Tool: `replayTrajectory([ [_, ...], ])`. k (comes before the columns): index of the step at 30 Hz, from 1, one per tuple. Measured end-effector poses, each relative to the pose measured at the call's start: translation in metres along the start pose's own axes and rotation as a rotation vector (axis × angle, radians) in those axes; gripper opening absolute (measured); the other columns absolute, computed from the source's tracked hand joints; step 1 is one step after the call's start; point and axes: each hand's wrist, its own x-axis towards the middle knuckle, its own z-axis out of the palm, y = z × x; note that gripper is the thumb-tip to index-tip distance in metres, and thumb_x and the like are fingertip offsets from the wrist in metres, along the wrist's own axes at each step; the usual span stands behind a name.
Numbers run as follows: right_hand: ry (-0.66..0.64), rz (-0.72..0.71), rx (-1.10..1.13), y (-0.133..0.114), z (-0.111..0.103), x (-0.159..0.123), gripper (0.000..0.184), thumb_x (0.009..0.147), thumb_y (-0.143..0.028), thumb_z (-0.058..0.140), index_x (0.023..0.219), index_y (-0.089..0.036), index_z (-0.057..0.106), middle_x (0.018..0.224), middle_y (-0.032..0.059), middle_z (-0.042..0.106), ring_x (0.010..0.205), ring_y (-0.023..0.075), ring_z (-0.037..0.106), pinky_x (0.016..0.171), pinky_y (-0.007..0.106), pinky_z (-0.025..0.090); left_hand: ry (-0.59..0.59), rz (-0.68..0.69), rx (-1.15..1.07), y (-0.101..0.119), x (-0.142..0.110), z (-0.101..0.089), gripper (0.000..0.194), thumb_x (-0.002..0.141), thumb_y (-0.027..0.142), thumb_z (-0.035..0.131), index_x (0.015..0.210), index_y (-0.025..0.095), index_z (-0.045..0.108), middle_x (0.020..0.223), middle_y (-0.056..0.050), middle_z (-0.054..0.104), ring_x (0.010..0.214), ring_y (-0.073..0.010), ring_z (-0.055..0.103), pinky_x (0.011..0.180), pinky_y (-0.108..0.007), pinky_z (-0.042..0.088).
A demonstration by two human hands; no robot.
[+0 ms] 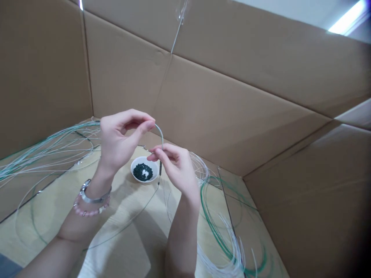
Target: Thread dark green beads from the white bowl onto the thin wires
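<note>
head view: left hand, right hand pinch wire

- left wrist: wears a polished silver metal band, chunky and linked, its face hidden
- pale pink round-bead bracelet: sits on the left wrist, just below the silver band towards the elbow
- left hand: short, rounded fingernails, a little beyond the left wrist
- right forearm: bare, across from the left wrist
</note>
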Motion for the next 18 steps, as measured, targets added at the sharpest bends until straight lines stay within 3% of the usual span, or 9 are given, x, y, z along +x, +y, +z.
replayTrajectory([
  [3, 0.148, -0.077, 0.274, 0.002, 0.008, 0.007, 0.025, 0.090, -0.038, 0.050, 0.085, -0.019, 0.065, 0.073, 0.0020, 0.072, 0.067, 0.0113, 0.068, 0.066, 0.025, 0.054, -0.047, 0.009, -0.126, -0.006, 0.000, 0.003, 0.014, 0.080, 0.027, 0.067, 0.091, 0.018, 0.070, 0.084, -0.002, 0.071, 0.078, -0.0106, 0.068, 0.071, -0.019, 0.055],
  [6, 0.525, -0.184, 0.494, 0.002, 0.005, 0.010, 0.024, 0.090, -0.039, 0.048, 0.088, -0.021, 0.064, 0.080, 0.0009, 0.073, 0.071, 0.0107, 0.069, 0.062, 0.022, 0.053, -0.278, -0.201, -0.216, -0.013, 0.000, 0.004, 0.048, 0.086, 0.046, 0.055, 0.124, 0.017, 0.054, 0.116, -0.011, 0.065, 0.104, -0.0182, 0.064, 0.089, -0.029, 0.051],
  [8, 0.763, -0.231, 0.599, 0.000, -0.003, 0.007, 0.022, 0.090, -0.039, 0.046, 0.090, -0.022, 0.061, 0.086, 0.0001, 0.073, 0.076, 0.0103, 0.069, 0.064, 0.022, 0.054, -0.590, -0.410, -0.187, -0.017, -0.003, 0.006, 0.058, 0.087, 0.054, 0.048, 0.130, 0.016, 0.047, 0.126, -0.014, 0.059, 0.111, -0.0215, 0.060, 0.095, -0.035, 0.046],
  [10, 0.923, -0.253, 0.676, -0.002, -0.014, 0.000, 0.021, 0.090, -0.037, 0.046, 0.091, -0.022, 0.060, 0.090, -0.0008, 0.072, 0.081, 0.0094, 0.069, 0.067, 0.023, 0.055, -0.996, -0.559, -0.157, -0.017, -0.008, 0.010, 0.055, 0.087, 0.054, 0.048, 0.124, 0.014, 0.052, 0.119, -0.014, 0.063, 0.109, -0.0228, 0.060, 0.096, -0.036, 0.045],
  [12, 1.038, -0.275, 0.712, -0.005, -0.025, -0.008, 0.020, 0.089, -0.038, 0.046, 0.094, -0.023, 0.058, 0.095, -0.0010, 0.071, 0.086, 0.0092, 0.068, 0.069, 0.023, 0.055, -1.362, -0.613, -0.187, -0.015, -0.014, 0.016, 0.047, 0.087, 0.050, 0.051, 0.114, 0.013, 0.058, 0.107, -0.013, 0.068, 0.102, -0.0223, 0.063, 0.092, -0.035, 0.046],
  [13, 1.086, -0.286, 0.711, -0.006, -0.030, -0.013, 0.020, 0.089, -0.038, 0.046, 0.096, -0.023, 0.057, 0.099, -0.0005, 0.070, 0.090, 0.0095, 0.067, 0.070, 0.024, 0.055, -1.483, -0.617, -0.221, -0.013, -0.017, 0.019, 0.042, 0.087, 0.048, 0.051, 0.110, 0.013, 0.059, 0.102, -0.012, 0.070, 0.098, -0.0212, 0.064, 0.090, -0.034, 0.047],
  [15, 1.176, -0.318, 0.702, -0.009, -0.038, -0.022, 0.022, 0.089, -0.039, 0.045, 0.099, -0.022, 0.055, 0.106, 0.0010, 0.068, 0.097, 0.0105, 0.065, 0.072, 0.024, 0.055, -1.612, -0.608, -0.285, -0.007, -0.024, 0.024, 0.034, 0.089, 0.041, 0.051, 0.108, 0.014, 0.059, 0.095, -0.010, 0.070, 0.091, -0.0185, 0.065, 0.085, -0.030, 0.048],
  [18, 1.274, -0.367, 0.705, -0.011, -0.047, -0.034, 0.024, 0.090, -0.039, 0.044, 0.103, -0.021, 0.053, 0.114, 0.0027, 0.064, 0.104, 0.0107, 0.063, 0.074, 0.024, 0.055, -1.651, -0.548, -0.278, 0.003, -0.035, 0.033, 0.029, 0.089, 0.035, 0.053, 0.110, 0.016, 0.058, 0.098, -0.008, 0.069, 0.093, -0.0163, 0.063, 0.085, -0.027, 0.046],
])
